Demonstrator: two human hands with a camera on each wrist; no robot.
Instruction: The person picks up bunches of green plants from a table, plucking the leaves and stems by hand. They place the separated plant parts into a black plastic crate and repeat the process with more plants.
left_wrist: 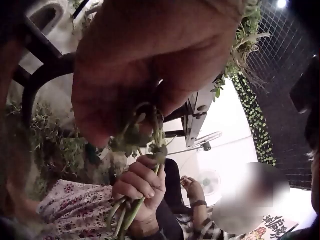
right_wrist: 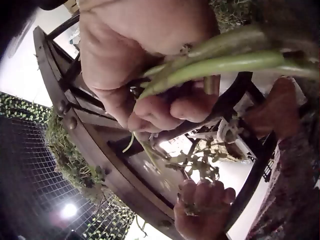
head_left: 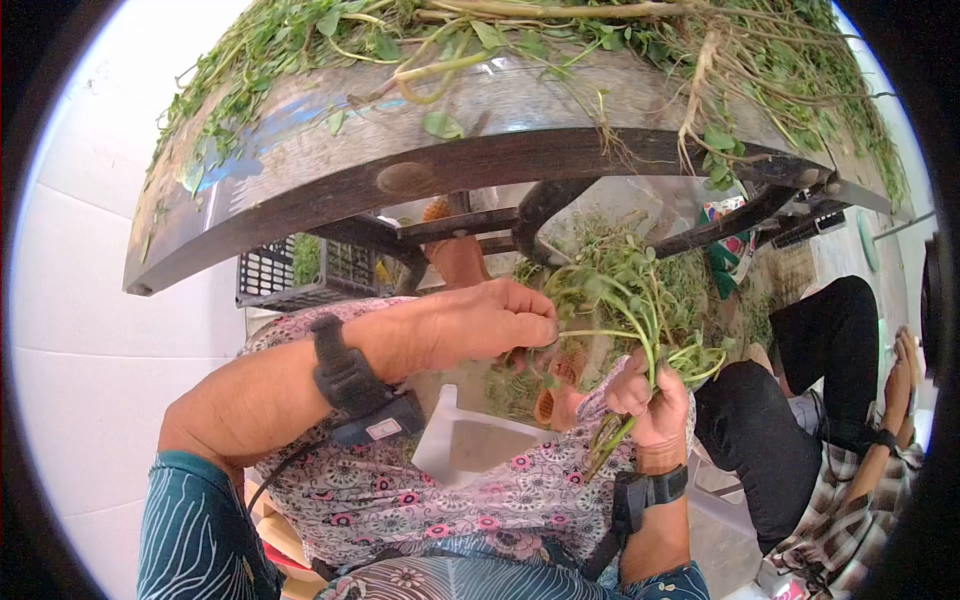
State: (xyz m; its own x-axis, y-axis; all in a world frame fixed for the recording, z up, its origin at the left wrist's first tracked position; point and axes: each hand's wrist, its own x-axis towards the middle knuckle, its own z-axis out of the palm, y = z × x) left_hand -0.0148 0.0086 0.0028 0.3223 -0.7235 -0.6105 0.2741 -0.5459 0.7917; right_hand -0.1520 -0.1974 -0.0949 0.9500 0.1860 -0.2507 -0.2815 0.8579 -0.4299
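My right hand (head_left: 660, 412) grips a small bunch of leafy green stems (head_left: 645, 345), its cut ends sticking out below the fist and its leaves fanning out above. Thick pale-green stalks (right_wrist: 220, 69) cross the palm in the right wrist view. To the left, my left hand (head_left: 470, 322) has its fingers curled together at the leafy side of the bunch, pinching a thin green sprig (left_wrist: 135, 132). Its fingertips are partly in shadow in the left wrist view. Both hands are above the lap, in front of the table edge.
A table (head_left: 400, 178) heaped with greens and rooty stalks (head_left: 700, 85) curves across the front. Below lie more greens on the floor and a black crate (head_left: 345, 275). A white plastic piece (head_left: 455, 440) is near the lap. Another person (head_left: 800, 440) sits at right.
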